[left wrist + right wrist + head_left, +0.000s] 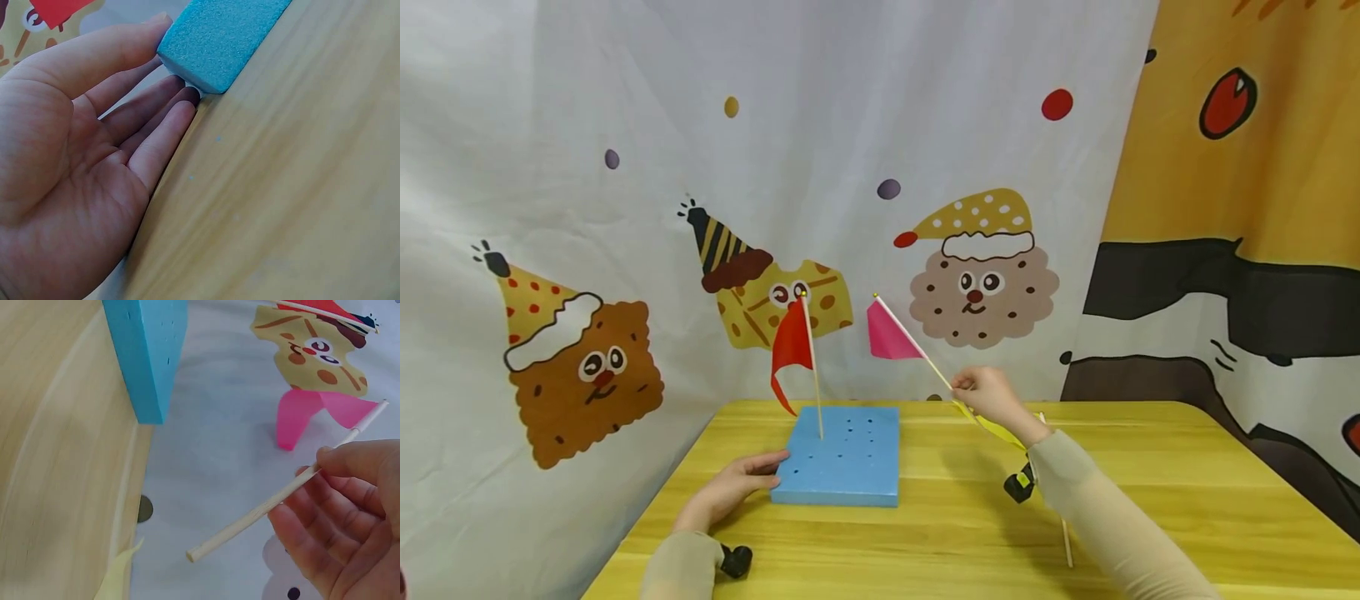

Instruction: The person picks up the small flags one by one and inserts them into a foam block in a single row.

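Observation:
A blue foam block (842, 479) with several small holes in its top lies on the table. Upright in one hole stands a red flag (793, 337) on a thin wooden stick. My left hand (730, 487) touches the block's left side; in the left wrist view the thumb and fingertips meet its corner, fingers nearly straight. To the right, my right hand (992, 396) pinches the stick of a pink flag (891, 335) between thumb and fingers, above the table. That stick (250, 515) is tilted, its bare lower end free in the right wrist view.
A yellow flag (1000, 432) lies on the wooden table (955, 542) beneath the right forearm, its stick (1067, 542) partly hidden. Behind the table hangs a white cloth (820, 125) with cartoon figures. Each wrist wears a small black camera.

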The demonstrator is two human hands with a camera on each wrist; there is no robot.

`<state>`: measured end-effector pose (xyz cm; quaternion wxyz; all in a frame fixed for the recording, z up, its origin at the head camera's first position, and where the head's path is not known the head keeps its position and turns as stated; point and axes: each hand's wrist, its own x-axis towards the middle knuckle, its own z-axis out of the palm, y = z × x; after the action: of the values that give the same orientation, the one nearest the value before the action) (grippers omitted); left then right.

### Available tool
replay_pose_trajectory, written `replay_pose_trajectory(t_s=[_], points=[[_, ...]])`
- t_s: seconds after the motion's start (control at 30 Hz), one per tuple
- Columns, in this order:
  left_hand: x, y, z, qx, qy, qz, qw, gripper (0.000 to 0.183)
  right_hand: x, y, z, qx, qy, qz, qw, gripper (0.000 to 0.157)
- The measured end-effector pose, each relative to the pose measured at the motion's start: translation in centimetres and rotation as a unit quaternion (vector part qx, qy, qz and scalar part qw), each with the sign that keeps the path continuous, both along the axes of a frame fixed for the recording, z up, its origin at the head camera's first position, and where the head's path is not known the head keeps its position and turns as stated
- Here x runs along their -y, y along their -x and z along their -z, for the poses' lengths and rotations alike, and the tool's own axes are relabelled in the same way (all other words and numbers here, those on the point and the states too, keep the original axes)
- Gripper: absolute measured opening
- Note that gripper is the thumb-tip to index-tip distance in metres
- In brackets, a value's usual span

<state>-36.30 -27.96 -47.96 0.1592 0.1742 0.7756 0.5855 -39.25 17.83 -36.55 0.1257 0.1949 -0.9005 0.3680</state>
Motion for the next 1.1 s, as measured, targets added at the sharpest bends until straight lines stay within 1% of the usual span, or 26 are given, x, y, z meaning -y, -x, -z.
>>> replay_pose_trajectory(t_s=[0.17,0.4,0.6,0.77,0.97,1.1], points=[[0.0,-0.2,0.1,-0.003,0.001,0.003,1.0000,0.056,1.2,0.1,-0.1,-0.003,0.019,-0.009,1.000,0.009],[0.0,-0.3,0.1,-0.003,-0.001,-0.002,1.0000,0.056,3.4,0.5,-0.2,0.016,0.080,-0.019,0.996,0.010],[0.1,-0.3,0.1,-0.004,0.001,0.001,1.0000,0.055,5.7,1.4,0.3,0.037,0.131,-0.032,0.990,0.010],[0.2,-0.2,0.1,-0.008,0.010,0.002,0.9999,0.054,8.0,2.4,0.5,0.050,0.152,-0.038,0.986,0.010],[0.1,0.0,0.1,-0.010,0.012,0.001,0.9999,0.053,10.4,3.1,1.0,0.052,0.183,-0.052,0.980,0.013],[0.1,0.0,0.0,-0.010,0.005,0.003,0.9999,0.054,11.6,3.5,1.6,0.047,0.210,-0.050,0.975,0.014]])
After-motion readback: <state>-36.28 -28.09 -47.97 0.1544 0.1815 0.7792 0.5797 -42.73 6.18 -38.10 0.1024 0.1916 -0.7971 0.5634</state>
